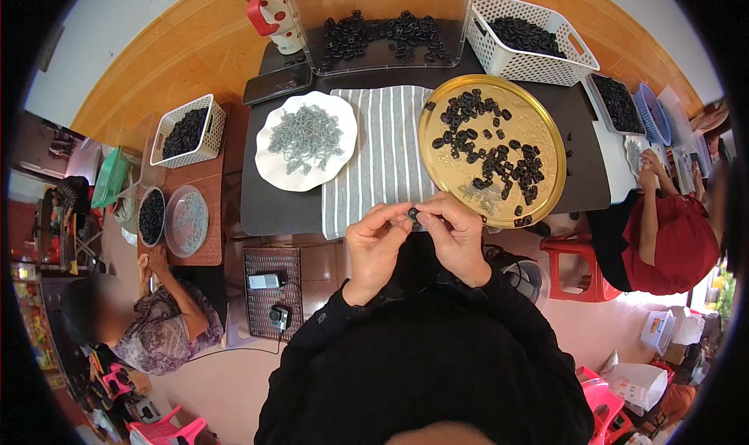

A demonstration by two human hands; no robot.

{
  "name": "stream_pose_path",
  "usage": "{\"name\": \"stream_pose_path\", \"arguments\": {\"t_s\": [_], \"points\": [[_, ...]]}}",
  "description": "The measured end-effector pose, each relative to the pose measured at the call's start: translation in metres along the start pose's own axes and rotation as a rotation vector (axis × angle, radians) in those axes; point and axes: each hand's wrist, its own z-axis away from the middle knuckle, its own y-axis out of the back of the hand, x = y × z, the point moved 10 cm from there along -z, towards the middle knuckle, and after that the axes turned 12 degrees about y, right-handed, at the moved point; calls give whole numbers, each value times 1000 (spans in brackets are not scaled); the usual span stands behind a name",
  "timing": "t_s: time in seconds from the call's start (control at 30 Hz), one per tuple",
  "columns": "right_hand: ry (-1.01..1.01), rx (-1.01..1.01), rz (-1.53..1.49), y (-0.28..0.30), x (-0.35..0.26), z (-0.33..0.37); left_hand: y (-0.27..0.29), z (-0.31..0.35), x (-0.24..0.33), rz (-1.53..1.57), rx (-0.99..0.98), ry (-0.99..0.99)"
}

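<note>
The small piece [413, 212] I held was black, the cloth [380, 148] grey with white stripes; left of the cloth, my plate [268, 163] was white; right, the tray [534, 121] gold.

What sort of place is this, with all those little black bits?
Probably a small home workshop. There's a gold tray of black pieces, a white plate of small grey parts, and other people nearby: one person on the left, another on the right.
</note>
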Motion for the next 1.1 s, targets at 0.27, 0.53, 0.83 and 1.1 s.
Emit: {"name": "stream_pose_path", "arguments": {"t_s": [0.27, 0.53, 0.83, 1.1], "points": [[11, 43, -35, 5, -1, -3, -2, -3, -5, 103, -24, 76], [-147, 51, -119, 8, 15, 3, -8, -5, -1, -15, -77, 64], [-108, -23, -43, 5, 8, -6, -6, -5, 5, -102, -83, 29], [-90, -90, -39, 2, 10, -8, 0, -7, -9, -16, -57, 110]]}}
